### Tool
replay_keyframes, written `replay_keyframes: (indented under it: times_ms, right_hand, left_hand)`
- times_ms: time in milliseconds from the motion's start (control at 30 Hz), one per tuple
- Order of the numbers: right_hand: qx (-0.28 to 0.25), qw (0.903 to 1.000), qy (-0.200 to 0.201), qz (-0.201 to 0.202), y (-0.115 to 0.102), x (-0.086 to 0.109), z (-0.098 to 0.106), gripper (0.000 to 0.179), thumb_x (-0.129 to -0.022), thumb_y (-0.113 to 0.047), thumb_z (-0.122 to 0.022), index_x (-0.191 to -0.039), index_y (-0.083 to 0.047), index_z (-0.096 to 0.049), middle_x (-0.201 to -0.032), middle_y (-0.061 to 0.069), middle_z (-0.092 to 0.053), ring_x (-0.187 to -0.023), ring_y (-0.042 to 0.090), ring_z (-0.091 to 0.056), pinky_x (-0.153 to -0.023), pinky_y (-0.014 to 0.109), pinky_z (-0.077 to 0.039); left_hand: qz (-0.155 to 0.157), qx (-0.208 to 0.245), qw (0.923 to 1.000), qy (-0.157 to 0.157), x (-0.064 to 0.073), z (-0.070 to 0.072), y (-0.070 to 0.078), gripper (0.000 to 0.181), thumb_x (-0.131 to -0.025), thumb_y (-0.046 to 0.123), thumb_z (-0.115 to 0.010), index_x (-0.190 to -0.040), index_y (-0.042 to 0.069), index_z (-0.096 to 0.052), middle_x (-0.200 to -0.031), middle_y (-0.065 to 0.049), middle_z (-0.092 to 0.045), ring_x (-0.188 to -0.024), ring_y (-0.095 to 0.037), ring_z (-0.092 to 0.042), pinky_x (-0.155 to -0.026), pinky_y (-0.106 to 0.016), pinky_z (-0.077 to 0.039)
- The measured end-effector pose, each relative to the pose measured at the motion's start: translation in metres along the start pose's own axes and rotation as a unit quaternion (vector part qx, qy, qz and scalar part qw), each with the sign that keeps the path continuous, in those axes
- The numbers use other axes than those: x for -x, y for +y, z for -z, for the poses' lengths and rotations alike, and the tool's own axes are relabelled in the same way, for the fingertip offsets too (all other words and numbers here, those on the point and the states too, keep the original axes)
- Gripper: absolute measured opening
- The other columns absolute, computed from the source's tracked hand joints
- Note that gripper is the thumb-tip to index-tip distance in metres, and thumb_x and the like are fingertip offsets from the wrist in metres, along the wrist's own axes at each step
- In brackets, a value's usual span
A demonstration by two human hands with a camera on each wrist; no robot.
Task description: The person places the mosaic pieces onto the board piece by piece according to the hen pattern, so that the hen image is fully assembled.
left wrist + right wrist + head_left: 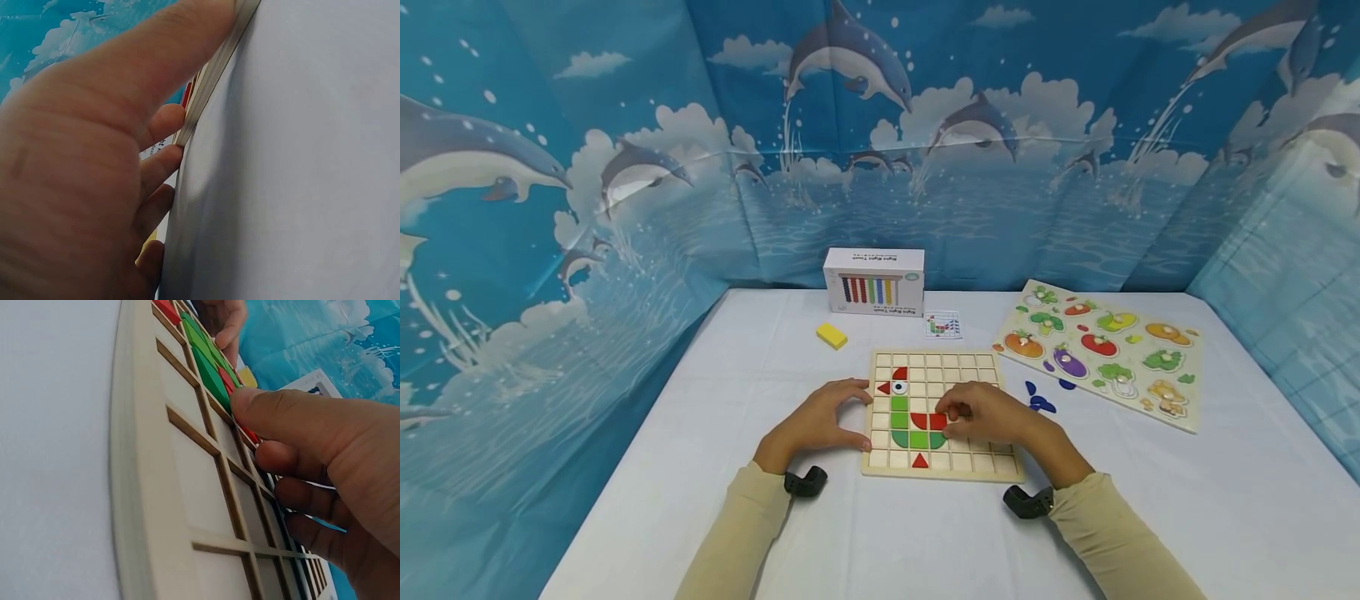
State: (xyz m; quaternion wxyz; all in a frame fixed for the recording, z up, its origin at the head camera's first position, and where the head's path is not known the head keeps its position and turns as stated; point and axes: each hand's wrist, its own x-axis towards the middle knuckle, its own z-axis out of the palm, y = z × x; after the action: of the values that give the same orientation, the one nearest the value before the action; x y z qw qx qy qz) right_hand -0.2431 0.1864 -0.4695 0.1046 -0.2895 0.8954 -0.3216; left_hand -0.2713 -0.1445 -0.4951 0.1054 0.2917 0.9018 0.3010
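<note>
The wooden grid board (970, 460) lies on the table with coloured pieces forming a bird-like figure. My right hand (988, 414) reaches over its middle, thumb and forefinger pinching a red square piece (937, 422) at a cell. Left of that piece sits a red quarter-circle (918, 421); green pieces (918, 440) fill cells below. In the right wrist view, the thumb partly covers the red piece (251, 435). My left hand (823, 421) has its thumb and fingers spread along the board's left edge, and the left wrist view shows fingertips touching that edge (212, 75).
Several dark blue pieces (1040, 403) lie right of the board. A vegetable puzzle board (1123, 354) is at the right. Behind the grid board are a yellow block (832, 336), a white box (874, 283) and a pattern card (943, 325).
</note>
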Motion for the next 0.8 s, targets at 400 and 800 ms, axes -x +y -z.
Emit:
replay_keyframes:
  times_ms: [400, 800]
  right_hand:
    - [0.032, 0.9963, 0.077, -0.021, 0.023, 0.051, 0.031, 0.025, -0.094, -0.015, -0.074, -0.118, -0.008, -0.071, -0.098, -0.008, -0.062, -0.09, 0.013, -0.057, -0.081, 0.034, -0.055]
    - [0.061, 0.9928, 0.051, -0.089, 0.048, 0.11, 0.044, 0.025, -0.081, -0.018, -0.086, -0.099, -0.02, -0.069, -0.092, -0.012, -0.061, -0.089, 0.013, -0.056, -0.082, 0.025, -0.055]
  left_hand:
    - [0.008, -0.002, 1.0, 0.0, -0.002, -0.001, -0.003, 0.071, -0.069, 0.06, -0.087, -0.128, 0.03, -0.062, -0.154, 0.011, -0.044, -0.146, -0.018, -0.031, -0.117, -0.046, -0.029]
    - [-0.007, -0.004, 1.0, 0.002, -0.002, -0.002, -0.002, 0.071, -0.07, 0.057, -0.088, -0.128, 0.026, -0.062, -0.154, 0.008, -0.045, -0.145, -0.018, -0.032, -0.117, -0.044, -0.029]
